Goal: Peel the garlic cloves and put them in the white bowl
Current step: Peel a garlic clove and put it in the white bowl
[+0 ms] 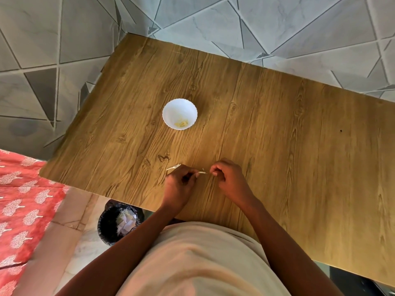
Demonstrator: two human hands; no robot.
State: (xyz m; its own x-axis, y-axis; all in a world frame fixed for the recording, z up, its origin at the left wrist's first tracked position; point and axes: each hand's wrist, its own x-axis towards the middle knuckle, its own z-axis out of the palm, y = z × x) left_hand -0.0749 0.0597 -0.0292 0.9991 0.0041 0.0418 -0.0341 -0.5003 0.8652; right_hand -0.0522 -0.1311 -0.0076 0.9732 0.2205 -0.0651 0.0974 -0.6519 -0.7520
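Observation:
A white bowl (179, 114) with a scalloped rim stands on the wooden table (277, 135), holding a few pale yellow peeled garlic pieces (181, 123). Nearer the front edge, my left hand (179, 185) pinches a thin pale strip of garlic skin (202, 172) that pokes out toward my right hand (227, 179). My right hand's fingers are curled close to the strip's tip; whether they hold anything is hidden. A second pale scrap of skin (173, 167) lies on the table just beyond my left hand.
A black bin (106, 223) with crumpled white paper sits on the floor below the table's front left edge. A red patterned cloth (23, 199) covers something at the left. Grey tiled wall runs behind the table.

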